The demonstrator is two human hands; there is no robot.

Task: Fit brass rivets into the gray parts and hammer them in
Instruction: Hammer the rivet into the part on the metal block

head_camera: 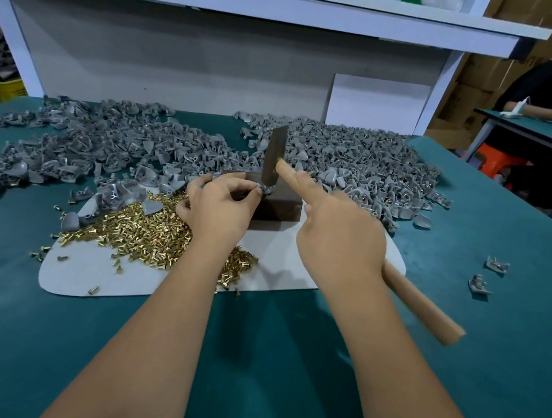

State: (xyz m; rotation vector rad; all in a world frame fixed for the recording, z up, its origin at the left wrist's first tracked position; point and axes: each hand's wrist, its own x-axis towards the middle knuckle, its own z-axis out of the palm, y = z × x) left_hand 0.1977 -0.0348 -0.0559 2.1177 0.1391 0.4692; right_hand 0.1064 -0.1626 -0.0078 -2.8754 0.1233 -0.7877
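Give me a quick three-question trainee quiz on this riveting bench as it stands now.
1. True or false: the right hand grips the hammer by its wooden handle.
2. What does the left hand pinch on the dark block?
A. a gray part
B. a screwdriver
C. a roll of tape
3. Fill in: the loose brass rivets lie heaped on a ____ mat, to the left of the block.

Key: 1 true; 2 A, the gray part under the hammer head; 3 white, the white mat.
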